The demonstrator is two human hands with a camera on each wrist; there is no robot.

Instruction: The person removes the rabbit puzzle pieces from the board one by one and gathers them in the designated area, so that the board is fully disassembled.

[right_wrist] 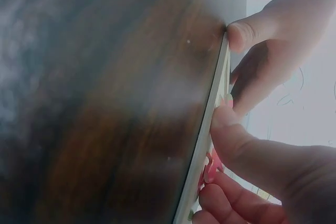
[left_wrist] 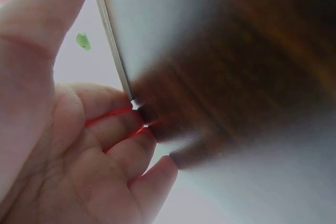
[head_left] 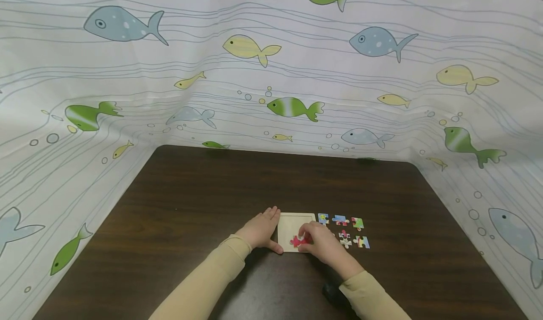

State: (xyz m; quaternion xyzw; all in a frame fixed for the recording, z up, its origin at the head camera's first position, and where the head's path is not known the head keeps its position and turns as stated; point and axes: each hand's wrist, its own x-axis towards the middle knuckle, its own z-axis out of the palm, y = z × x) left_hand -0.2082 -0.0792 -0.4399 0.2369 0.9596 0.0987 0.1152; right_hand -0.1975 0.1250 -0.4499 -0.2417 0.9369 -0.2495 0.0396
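Observation:
A square, light wooden puzzle tray [head_left: 288,228] lies on the table, with a raised rim. My left hand [head_left: 261,229] steadies its left side, fingers straight along the edge and thumb at the near left corner. Over the tray's near right part, my right hand [head_left: 324,244] pinches a red puzzle piece [right_wrist: 212,167] between thumb and fingers. Red puzzle pieces [head_left: 295,241] show at the fingertips in the head view; the hand partly covers them, so I cannot tell how they join. In the left wrist view the left fingers [left_wrist: 113,150] reach the tray's edge.
Right of the tray lie several loose colourful puzzle pieces in two rough rows, among them a blue one [head_left: 340,220] and a green one [head_left: 357,223]. A dark object [head_left: 333,294] sits under the right forearm. A fish-patterned curtain [head_left: 292,75] surrounds the dark wooden table [head_left: 191,192].

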